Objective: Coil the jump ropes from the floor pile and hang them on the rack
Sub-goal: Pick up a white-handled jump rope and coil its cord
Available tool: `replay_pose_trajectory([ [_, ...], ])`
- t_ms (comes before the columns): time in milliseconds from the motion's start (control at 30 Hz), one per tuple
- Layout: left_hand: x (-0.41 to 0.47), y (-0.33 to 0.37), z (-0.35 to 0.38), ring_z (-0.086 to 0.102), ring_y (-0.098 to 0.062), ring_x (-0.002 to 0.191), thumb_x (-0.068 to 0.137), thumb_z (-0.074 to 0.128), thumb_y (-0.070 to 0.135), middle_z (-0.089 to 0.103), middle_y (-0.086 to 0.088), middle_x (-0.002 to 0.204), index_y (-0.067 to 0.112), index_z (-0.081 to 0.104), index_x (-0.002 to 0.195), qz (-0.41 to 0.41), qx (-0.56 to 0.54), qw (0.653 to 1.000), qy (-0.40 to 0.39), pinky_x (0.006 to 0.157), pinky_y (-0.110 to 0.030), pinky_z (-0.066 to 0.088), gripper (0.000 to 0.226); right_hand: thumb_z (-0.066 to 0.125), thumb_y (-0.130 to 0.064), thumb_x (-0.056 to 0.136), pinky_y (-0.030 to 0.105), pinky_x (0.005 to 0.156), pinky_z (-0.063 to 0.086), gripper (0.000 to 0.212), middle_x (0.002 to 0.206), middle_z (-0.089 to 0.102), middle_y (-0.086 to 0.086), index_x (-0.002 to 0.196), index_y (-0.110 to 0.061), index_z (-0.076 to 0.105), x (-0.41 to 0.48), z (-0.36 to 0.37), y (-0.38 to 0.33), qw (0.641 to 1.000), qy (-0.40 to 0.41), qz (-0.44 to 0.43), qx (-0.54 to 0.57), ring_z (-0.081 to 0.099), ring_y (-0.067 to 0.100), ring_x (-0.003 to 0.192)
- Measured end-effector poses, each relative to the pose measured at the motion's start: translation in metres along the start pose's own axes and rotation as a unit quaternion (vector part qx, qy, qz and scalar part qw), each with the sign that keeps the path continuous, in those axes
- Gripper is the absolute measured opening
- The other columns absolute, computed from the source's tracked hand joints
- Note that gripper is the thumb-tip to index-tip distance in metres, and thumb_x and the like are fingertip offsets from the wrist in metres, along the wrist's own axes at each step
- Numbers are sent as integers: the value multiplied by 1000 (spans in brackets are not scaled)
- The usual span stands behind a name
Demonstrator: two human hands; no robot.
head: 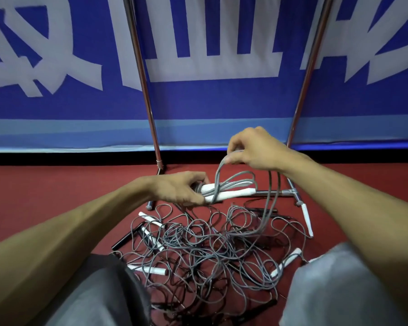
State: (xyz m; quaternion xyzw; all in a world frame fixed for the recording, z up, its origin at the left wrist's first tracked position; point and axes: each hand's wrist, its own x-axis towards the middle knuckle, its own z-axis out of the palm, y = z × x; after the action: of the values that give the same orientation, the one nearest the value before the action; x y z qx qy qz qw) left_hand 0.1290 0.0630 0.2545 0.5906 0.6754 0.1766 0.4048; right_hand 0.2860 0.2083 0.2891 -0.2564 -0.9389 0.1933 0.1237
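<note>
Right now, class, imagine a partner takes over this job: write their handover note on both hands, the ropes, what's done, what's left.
Left hand grips two white handles together.
Right hand pinches a raised loop of their gray rope.
Done: a few loops wound at the handles.
The pile lies tangled on the floor by the rack.
Left: finish this coil, hang it, then clear the pile.

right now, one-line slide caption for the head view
Left hand grips two white handles together while the right hand pinches a loop of their grey cord above the tangled rope pile, rack behind.
</note>
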Motion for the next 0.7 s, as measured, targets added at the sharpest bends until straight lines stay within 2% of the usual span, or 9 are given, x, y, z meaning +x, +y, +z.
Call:
replay_pose_trajectory([
  [100,-3,11,0,52,-9,55,87,66,4,59,1,67,15,54,88,36,-39,999,-12,54,-24,43,17,82,-55,62,35,71,51,42,69,67,0,71,-16,72,-4,-6,8,995,42,81,36,59,15,78],
  [233,-10,22,-1,55,-16,65,83,74,24,61,-1,72,15,58,87,51,-107,993,-23,62,-28,45,19,84,-49,64,23,60,45,35,69,68,-6,70,-16,74,-7,-5,16,982,23,141,125,58,6,69],
  [300,-12,23,-2,53,-21,70,80,73,33,59,-3,73,13,60,86,62,-142,988,0,65,-31,44,25,82,-34,74,22,63,46,23,74,71,-2,75,-12,76,-7,-3,20,969,5,148,197,61,9,70],
  [367,-11,23,-2,51,-21,71,78,70,36,56,-5,74,15,63,81,73,-167,982,41,65,-31,42,22,69,-6,84,24,60,46,7,78,71,9,86,-3,75,-7,1,23,960,-9,143,240,60,15,70],
  [433,-9,22,-3,50,-17,62,80,64,28,56,-6,69,18,61,70,77,-210,971,86,57,-26,42,14,57,7,86,21,46,40,18,66,63,9,82,-1,72,-7,6,23,961,-2,138,239,50,8,50],
  [500,-6,21,-6,49,-18,52,83,55,18,54,-10,64,13,59,70,59,-259,953,144,49,-24,41,15,60,-9,93,19,41,37,17,65,62,5,81,-9,72,-8,11,18,957,-26,141,254,41,6,42],
  [567,-3,18,-10,48,-18,50,88,47,11,54,-11,62,9,58,74,28,-282,937,204,45,-22,39,18,57,-28,97,18,44,40,24,73,64,5,91,-10,71,-9,16,8,947,-97,136,273,45,7,46],
  [633,0,14,-13,49,-20,53,88,44,9,56,-11,63,7,59,78,12,-302,921,245,47,-24,41,18,53,-26,99,20,47,46,21,76,63,6,100,-8,65,-9,17,-3,929,-175,129,298,52,11,51],
  [700,3,12,-17,51,-19,55,87,43,10,57,-12,65,5,61,84,0,-335,902,272,48,-26,45,18,53,-21,99,26,50,52,12,70,59,8,100,-10,58,-10,18,-13,919,-237,120,292,61,19,56],
])
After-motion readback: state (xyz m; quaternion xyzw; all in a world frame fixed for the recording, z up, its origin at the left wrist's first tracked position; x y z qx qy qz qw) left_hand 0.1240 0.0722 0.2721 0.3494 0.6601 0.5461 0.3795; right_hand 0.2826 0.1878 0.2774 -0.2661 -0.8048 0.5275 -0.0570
